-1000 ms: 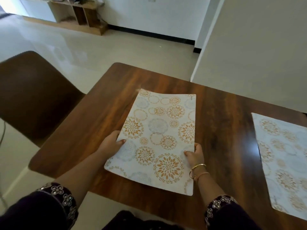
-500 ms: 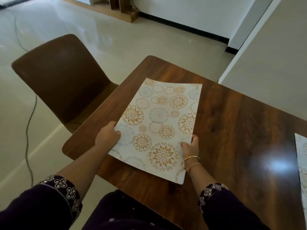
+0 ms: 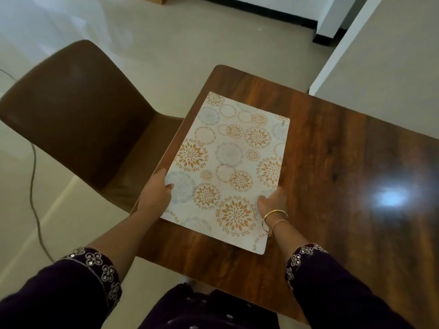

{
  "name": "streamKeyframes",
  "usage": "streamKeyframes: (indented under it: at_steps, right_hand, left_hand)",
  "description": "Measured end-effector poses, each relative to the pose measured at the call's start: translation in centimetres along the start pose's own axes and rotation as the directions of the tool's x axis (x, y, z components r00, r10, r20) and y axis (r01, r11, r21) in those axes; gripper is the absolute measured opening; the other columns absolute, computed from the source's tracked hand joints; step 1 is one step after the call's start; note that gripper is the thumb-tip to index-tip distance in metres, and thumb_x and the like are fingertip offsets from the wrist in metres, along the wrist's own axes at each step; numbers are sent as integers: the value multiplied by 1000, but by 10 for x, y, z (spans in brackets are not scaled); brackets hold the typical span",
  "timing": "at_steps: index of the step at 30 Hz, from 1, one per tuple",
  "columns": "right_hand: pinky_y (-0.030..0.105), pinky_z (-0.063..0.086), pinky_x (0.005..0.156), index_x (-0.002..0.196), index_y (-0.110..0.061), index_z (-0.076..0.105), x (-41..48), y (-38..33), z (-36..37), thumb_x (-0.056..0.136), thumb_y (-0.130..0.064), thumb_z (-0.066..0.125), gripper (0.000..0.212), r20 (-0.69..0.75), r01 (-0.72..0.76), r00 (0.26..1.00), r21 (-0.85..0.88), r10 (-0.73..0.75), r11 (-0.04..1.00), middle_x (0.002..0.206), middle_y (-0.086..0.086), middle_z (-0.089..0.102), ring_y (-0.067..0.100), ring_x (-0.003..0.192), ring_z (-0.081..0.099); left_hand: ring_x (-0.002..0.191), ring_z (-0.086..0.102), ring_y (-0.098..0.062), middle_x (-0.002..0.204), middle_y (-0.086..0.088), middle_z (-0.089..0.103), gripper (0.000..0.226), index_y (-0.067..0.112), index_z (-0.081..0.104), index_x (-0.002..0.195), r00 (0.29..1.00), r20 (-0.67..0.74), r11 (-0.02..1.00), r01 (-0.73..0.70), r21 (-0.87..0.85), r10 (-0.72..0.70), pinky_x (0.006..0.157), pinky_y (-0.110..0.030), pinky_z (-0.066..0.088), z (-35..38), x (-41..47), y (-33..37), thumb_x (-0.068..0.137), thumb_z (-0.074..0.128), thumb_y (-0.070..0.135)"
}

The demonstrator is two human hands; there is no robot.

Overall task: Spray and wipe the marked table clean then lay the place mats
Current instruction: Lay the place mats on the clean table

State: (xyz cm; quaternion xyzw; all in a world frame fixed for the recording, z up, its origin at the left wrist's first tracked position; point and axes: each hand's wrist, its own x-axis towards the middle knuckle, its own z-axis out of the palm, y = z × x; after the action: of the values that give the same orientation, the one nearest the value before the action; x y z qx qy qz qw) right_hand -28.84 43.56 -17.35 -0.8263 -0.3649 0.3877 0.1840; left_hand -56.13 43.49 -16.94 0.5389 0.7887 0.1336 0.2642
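Wood-grain table [image 3: 344, 162], glossy, with glare on its right half. A patterned place mat [image 3: 228, 167] is held low over the table's left end, its long left side right along the edge beside the chair [image 3: 78, 119]. The left hand [image 3: 158, 193] pinches the mat's left side, thumb on top. The right hand [image 3: 273, 201] pinches the right side the same way, other fingers hidden beneath.

Risk: released this far left, the mat may overhang and slide off the slick top toward the seat.

Versus half a second ago, the mat sits nearer the left edge, and the second mat at far right is out of view.
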Motion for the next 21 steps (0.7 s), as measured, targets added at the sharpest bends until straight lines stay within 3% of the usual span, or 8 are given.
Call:
streamKeyframes:
  at_steps: [4,7,11,14,17,21]
  right_hand:
    - [43,38,101,150,-10,3,-13,-5,13,89,-24,55,81,-29,36,999,-231,-44,972,148,17,21,38,129,38]
    - [46,30,107,150,-15,2,-19,-5,21,90,-33,54,82,-64,63,993,-426,-99,903,152,16,10,37,135,25]
    - [48,25,112,150,-17,4,-29,-4,31,93,-45,44,75,-52,166,970,-564,-236,809,156,16,-2,37,142,13]
    - [44,21,114,151,-13,9,-41,0,40,94,-50,38,74,42,322,929,-578,-367,750,157,17,0,33,144,12]
    - [41,2,118,151,-13,2,-50,9,52,93,-58,33,79,170,398,912,-595,-374,698,156,20,-11,32,146,-6]
    - [43,-11,116,150,-14,-9,-47,15,58,92,-62,30,85,250,394,919,-638,-305,662,154,22,-22,33,143,-21]
  left_hand:
    - [106,55,-23,131,-8,48,46,16,37,138,997,12,997,-72,-3,72,87,-33,49,-2,7,-17,94,50,20]
    - [117,46,-25,135,-11,44,45,14,40,138,988,-23,988,-149,30,150,96,-35,42,-1,5,-19,94,50,18]
    - [137,27,-31,149,-11,30,48,21,39,140,966,11,931,-252,262,258,111,-46,26,4,2,-24,93,49,30]
    - [145,9,-30,157,-9,15,60,21,27,146,906,166,831,-422,363,388,116,-42,6,14,-4,-26,94,33,50]
    - [145,-13,-26,159,-7,-7,88,20,4,150,848,332,768,-521,372,414,112,-38,-11,26,-9,-25,78,3,69]
    - [135,-27,-21,157,-9,-15,96,17,-5,150,847,341,756,-522,395,407,110,-40,-15,38,-5,-24,70,-7,70]
